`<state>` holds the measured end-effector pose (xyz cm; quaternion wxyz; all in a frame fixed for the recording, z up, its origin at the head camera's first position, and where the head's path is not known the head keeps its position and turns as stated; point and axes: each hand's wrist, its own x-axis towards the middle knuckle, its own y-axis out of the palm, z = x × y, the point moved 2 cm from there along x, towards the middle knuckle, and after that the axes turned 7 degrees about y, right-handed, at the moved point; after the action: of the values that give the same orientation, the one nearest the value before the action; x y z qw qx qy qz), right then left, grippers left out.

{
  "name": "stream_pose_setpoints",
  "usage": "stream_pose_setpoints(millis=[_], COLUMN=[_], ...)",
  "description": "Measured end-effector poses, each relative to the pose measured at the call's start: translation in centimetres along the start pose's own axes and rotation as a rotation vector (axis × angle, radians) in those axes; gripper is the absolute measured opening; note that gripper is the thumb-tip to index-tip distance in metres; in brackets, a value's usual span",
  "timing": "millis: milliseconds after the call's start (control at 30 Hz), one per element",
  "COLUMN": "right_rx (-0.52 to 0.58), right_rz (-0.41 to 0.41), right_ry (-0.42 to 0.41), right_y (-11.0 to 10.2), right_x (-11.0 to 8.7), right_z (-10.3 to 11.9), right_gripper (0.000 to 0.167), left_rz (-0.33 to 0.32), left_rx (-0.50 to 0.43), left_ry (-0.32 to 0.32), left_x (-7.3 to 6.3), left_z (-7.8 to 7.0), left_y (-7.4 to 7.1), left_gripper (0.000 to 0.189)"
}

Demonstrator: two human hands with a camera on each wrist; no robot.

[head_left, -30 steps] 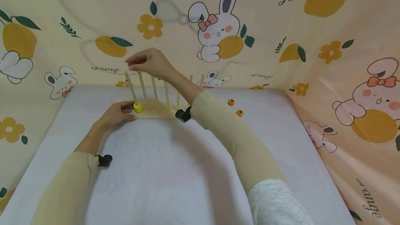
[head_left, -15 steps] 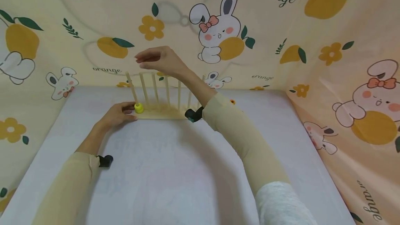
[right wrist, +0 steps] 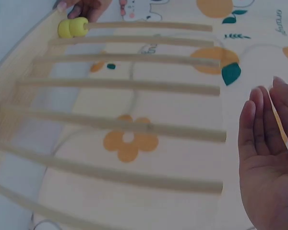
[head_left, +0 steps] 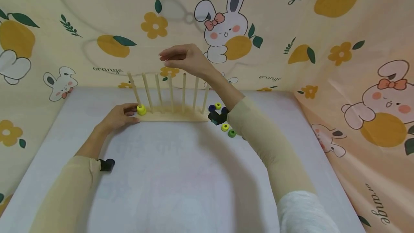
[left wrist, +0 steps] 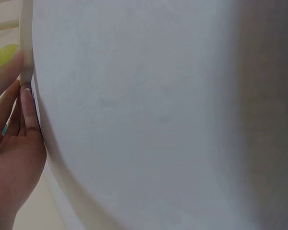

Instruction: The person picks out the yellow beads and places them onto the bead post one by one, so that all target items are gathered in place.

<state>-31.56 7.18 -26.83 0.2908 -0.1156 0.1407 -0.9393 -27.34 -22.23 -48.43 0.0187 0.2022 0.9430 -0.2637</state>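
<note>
A wooden peg rack (head_left: 174,117) with a row of several upright pegs stands at the back of the table. Two yellow beads (head_left: 141,110) are stacked at the foot of its leftmost peg; the right wrist view shows the same yellow beads (right wrist: 73,28). My left hand (head_left: 117,119) holds the left end of the base, its thumb in front and fingers behind. In the left wrist view, the left hand (left wrist: 17,165) lies along the base edge. Above the pegs hovers my right hand (head_left: 185,59), fingers loosely extended, nothing between them.
Right of the rack lie loose beads: a blue bead (head_left: 211,108), a yellow bead (head_left: 225,127), a green bead (head_left: 231,133) and others, partly covered by the right forearm and its black wrist camera (head_left: 218,117). A printed cloth (head_left: 278,28) hangs behind the white table (head_left: 155,175).
My right hand has moved rightward from above the leftmost peg to over the middle pegs. The loose beads near the rack have come into sight. The left hand stays put.
</note>
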Motion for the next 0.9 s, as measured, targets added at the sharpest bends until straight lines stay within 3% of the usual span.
stream_pose_setpoints(millis=[267, 633, 900], right_rx=[-0.032, -0.082, -0.085], right_rz=[-0.048, -0.108, -0.142], right_ry=[0.025, 0.067, 0.053], right_y=[-1.8, -4.8, -6.1], right_x=[-3.3, -4.7, -6.2], right_z=[1.4, -1.5, -2.4], right_gripper=[0.033, 0.033, 0.028], left_rz=[0.001, 0.001, -0.001], left_rx=[-0.013, -0.013, -0.017], left_ry=[-0.012, -0.028, -0.019], left_x=[-0.1, 0.0, 0.1], left_z=[0.0, 0.0, 0.1], left_y=[0.0, 0.0, -0.1], left_gripper=[0.077, 0.077, 0.076])
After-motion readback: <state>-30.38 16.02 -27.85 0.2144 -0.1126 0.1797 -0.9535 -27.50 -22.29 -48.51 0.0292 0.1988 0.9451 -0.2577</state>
